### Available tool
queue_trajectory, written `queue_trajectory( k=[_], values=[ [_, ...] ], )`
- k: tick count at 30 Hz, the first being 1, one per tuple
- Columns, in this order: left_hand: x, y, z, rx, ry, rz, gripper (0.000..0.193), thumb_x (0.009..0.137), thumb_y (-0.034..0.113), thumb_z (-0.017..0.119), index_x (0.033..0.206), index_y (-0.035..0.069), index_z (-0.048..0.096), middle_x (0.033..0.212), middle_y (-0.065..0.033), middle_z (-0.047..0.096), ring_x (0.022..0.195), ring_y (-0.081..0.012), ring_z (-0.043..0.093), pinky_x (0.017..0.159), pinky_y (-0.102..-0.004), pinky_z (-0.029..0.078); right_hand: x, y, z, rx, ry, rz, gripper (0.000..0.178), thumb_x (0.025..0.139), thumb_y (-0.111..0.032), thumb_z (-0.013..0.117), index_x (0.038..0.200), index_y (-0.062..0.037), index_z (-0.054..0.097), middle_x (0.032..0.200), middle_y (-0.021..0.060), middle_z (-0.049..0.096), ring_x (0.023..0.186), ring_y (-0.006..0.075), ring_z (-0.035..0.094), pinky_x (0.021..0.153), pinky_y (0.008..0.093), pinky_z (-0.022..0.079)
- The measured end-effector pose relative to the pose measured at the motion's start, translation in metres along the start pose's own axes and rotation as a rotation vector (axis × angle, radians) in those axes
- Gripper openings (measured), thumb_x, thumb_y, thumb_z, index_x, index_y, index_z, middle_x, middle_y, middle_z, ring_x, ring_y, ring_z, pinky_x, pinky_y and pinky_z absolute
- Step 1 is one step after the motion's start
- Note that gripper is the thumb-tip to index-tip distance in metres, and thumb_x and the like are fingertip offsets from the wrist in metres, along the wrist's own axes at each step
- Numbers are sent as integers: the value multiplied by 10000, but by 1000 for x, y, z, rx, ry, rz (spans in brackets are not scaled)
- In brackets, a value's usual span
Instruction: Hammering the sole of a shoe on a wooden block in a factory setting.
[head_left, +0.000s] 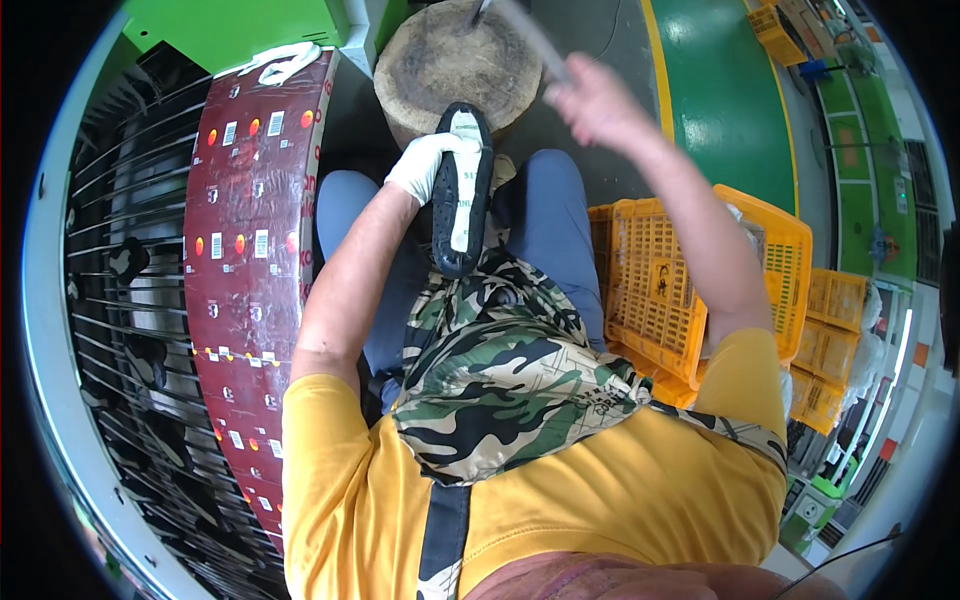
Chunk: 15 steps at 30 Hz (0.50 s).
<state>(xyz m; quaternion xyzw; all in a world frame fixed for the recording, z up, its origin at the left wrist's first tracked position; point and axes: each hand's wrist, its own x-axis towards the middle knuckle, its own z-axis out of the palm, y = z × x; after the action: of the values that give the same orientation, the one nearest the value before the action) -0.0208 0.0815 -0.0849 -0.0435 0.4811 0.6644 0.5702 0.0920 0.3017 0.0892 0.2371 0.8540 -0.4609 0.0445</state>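
Observation:
My left hand (425,167), in a white glove, is closed round a black shoe upper (441,225). The upper is held bottom up over my lap, one end close to the near side of a round wood block (440,65). A long white insole board (465,190) with printed marks runs along its underside. Out to the right, my bare right hand (600,105) is raised, its fingers wrapped round a long grey tool (530,40). Motion smears this tool, which slants up left above the block; its far end is cut off by the frame, so its kind is unclear.
Yellow plastic crates (655,285) stand by my right side, with stacked ones (830,310) farther right. To my left is a dark red wrapped surface (245,200) with a white glove (285,63) on its far end. Beyond it, a metal rod rack (140,275) holds dark pieces.

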Motion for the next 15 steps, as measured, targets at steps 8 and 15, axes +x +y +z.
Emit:
queue_trajectory(
  k=[8, 15],
  values=[
    [10, 3, 10, 37, -19, -11, 213, 807, 145, 740, 967, 5, 719, 815, -137, 747, 659, -263, 725, 648, -399, 623, -4, 34, 16, -228, 76, -139, 246, 1002, -187, 645, 1133, -33, 504, 698, 28, 555, 447, 107, 511, 405, 275, 427],
    [2, -2, -5, 4, -5, 2, 229, 806, 143, 741, 982, 0, 714, 825, -139, 747, 659, -266, 723, 645, -396, 621, -19, -126, -60, 8, 301, -267, 162, 1011, -152, 615, 1052, -34, 512, 716, 9, 543, 474, 90, 498, 416, 250, 411]
  ],
)
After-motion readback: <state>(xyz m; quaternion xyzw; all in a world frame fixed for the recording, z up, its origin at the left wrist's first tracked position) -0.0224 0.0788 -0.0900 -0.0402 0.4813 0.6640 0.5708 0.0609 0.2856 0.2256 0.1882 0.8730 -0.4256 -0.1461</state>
